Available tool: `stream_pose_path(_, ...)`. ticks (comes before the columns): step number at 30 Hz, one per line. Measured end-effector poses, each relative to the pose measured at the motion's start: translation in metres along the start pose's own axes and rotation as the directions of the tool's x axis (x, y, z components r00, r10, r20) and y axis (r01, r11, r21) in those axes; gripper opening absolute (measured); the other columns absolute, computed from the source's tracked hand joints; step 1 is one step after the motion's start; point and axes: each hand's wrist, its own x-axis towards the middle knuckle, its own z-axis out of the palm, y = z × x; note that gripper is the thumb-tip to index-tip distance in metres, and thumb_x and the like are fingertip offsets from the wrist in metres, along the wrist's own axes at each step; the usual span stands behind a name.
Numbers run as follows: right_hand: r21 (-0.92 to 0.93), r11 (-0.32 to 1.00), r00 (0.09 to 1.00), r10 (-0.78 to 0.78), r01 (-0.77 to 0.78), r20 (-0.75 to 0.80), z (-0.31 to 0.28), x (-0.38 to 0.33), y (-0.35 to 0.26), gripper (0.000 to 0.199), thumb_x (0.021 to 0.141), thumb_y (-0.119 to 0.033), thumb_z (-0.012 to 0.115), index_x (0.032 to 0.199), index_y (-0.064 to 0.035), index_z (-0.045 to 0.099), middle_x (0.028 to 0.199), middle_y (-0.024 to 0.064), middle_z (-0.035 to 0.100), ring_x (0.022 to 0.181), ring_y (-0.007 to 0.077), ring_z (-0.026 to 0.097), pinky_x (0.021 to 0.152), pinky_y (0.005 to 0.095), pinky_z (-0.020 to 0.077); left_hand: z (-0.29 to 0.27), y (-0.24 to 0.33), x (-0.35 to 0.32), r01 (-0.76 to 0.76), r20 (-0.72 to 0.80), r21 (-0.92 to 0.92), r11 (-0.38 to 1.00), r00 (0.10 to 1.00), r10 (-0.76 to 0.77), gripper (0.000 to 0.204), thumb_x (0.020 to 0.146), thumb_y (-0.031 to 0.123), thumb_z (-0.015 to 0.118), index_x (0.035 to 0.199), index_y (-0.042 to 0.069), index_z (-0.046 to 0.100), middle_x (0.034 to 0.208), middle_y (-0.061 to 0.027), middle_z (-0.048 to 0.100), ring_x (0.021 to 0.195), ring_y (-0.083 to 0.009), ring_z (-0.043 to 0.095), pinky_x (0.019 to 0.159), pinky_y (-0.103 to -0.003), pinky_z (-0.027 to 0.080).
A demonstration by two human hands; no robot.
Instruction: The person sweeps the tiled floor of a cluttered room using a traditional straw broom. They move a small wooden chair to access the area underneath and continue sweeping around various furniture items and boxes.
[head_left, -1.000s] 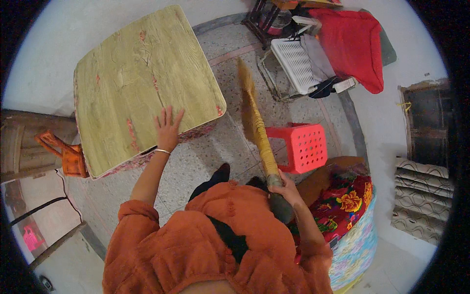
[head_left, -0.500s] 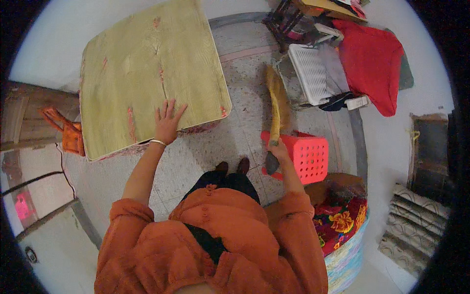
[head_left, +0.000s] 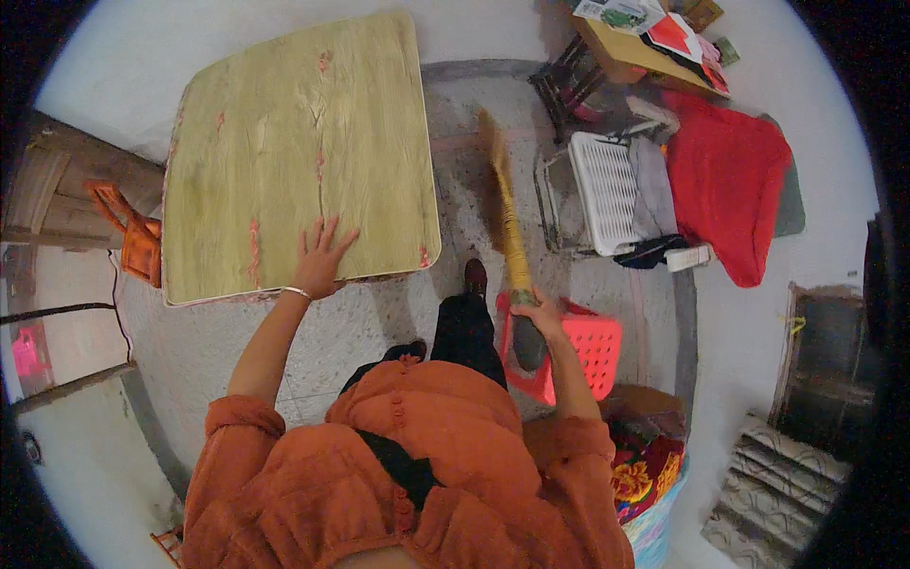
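My left hand (head_left: 319, 258) lies flat, fingers spread, on the near edge of a worn yellow-green table top (head_left: 294, 152). My right hand (head_left: 540, 313) grips the dark handle of a straw broom (head_left: 502, 204), whose bristles point away from me over the speckled floor. A red plastic stool (head_left: 578, 356) stands just under and beside the right hand. My orange sleeves and dark trousers fill the lower middle.
A white plastic crate (head_left: 607, 194) on a metal frame stands right of the broom. Red cloth (head_left: 725, 180) lies further right. An orange object (head_left: 133, 237) sits left of the table. Patterned bedding (head_left: 649, 474) is at lower right, and a cluttered shelf (head_left: 654, 38) at top right.
The broom has swung from tilted beside me to pointing forward over the floor. My right hand moved up with it. The left hand stays on the table edge.
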Motion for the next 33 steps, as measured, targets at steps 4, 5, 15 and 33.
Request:
stream_pose_path(4,-0.311,0.950,0.983,-0.067,0.011,-0.168,-0.019,0.070,-0.020,0.041,0.064,-0.012,0.069,0.101,-0.0047,0.052,0.081,0.0046,0.059,0.068,0.0156,0.057,0.061,0.0291,0.0453,-0.005,0.005,0.011,0.049,0.084,0.030,0.998,0.995,-0.052,0.109,0.048,0.030,0.081,0.136,0.030,0.016,0.144,-0.0120,0.000,0.132,-0.0352,0.002,0.098,-0.061,0.012)
stream_pose_path(5,-0.197,0.980,0.988,-0.024,-0.007,-0.155,-0.020,0.085,-0.032,0.043,0.064,-0.014,0.069,0.102,-0.0034,0.052,0.083,0.0053,0.059,0.069,0.0163,0.057,0.062,0.0297,0.0451,-0.005,0.005,0.014,0.064,0.108,0.031,0.997,0.992,-0.067,0.111,0.047,0.031,0.081,0.136,0.030,0.015,0.144,-0.0122,-0.001,0.132,-0.0353,0.002,0.097,-0.062,0.012)
stream_pose_path(15,0.073,0.985,0.970,0.139,-0.156,0.197,-0.055,0.182,-0.122,0.052,0.064,-0.018,0.070,0.110,-0.0027,0.051,0.085,0.0053,0.059,0.070,0.0165,0.056,0.059,0.0294,0.0440,-0.020,0.027,0.037,0.368,0.344,0.128,0.921,0.854,-0.389,0.118,0.046,0.028,0.080,0.137,0.030,0.005,0.143,-0.0115,-0.011,0.129,-0.0415,-0.008,0.087,-0.073,0.011)
stream_pose_path(33,0.022,0.923,0.916,0.377,-0.383,0.135,0.026,0.409,-0.176,0.052,0.066,-0.007,0.067,0.110,0.0000,0.040,0.095,0.0112,0.053,0.075,0.0214,0.058,0.063,0.0379,0.0469,-0.001,0.034,0.042,0.519,0.226,0.194,0.832,0.802,-0.553,0.070,0.073,0.004,0.051,0.131,0.033,0.026,0.144,-0.0074,-0.004,0.130,-0.0401,-0.004,0.079,-0.073,0.027)
